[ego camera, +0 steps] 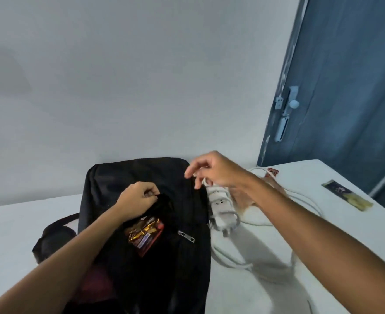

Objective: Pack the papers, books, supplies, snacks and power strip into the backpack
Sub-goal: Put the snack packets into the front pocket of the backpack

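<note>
The black fabric backpack's [146, 177] pocket is pinched open by the left hand [137, 198] for snacks; the right hand [214, 171], loosely spread and empty, is held over the white plastic power strip [221, 207].

You're at a white table [357, 225] pushed against a plain white wall [141, 75]. To your right stands a dark blue door [350, 87], w/ a pale latch plate [281, 129] on its edge and a small white fitting [293, 103] just above that. The door's edge looks scuffed, paint chipped in spots. Blur at the frame's margins, so finer detail can't be told.
</note>
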Demonstrator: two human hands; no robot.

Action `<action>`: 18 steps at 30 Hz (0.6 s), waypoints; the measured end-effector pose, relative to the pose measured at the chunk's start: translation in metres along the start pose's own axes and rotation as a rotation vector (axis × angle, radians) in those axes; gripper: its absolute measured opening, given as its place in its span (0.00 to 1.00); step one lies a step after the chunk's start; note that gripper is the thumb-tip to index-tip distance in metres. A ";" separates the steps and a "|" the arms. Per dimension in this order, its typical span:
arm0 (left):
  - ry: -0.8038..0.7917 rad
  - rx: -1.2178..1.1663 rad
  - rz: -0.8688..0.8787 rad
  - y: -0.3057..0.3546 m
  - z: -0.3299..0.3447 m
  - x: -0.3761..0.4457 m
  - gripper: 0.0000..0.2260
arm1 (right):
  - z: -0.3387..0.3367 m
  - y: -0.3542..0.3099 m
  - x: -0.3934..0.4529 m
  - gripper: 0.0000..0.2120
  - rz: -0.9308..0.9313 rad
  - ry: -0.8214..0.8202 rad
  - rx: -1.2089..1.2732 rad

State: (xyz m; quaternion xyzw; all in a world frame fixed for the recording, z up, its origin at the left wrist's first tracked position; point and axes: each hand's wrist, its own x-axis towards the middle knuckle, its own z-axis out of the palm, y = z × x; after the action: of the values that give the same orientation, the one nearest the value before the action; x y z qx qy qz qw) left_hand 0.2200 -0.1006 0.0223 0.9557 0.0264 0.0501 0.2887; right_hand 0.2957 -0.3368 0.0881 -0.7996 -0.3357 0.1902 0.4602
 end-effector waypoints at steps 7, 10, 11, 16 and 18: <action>0.051 -0.003 -0.050 -0.004 0.014 0.005 0.12 | -0.120 0.172 -0.006 0.16 0.396 0.649 -0.469; 0.085 -0.010 -0.073 -0.004 0.020 0.004 0.11 | -0.132 0.200 -0.011 0.13 0.486 0.510 -0.634; 0.101 -0.014 -0.078 -0.004 0.022 0.004 0.11 | -0.134 0.206 -0.010 0.13 0.510 0.445 -0.699; 0.156 -0.005 -0.093 -0.001 0.028 0.002 0.04 | -0.140 0.225 -0.001 0.13 0.561 0.273 -0.792; 0.176 0.004 -0.101 0.000 0.030 0.001 0.03 | -0.142 0.226 -0.001 0.10 0.560 0.261 -0.818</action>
State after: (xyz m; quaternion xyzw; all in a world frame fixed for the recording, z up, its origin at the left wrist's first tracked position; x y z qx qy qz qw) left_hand 0.2242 -0.1166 -0.0028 0.9456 0.0997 0.1194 0.2857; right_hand 0.4636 -0.5028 -0.0358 -0.9906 -0.0954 0.0576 0.0793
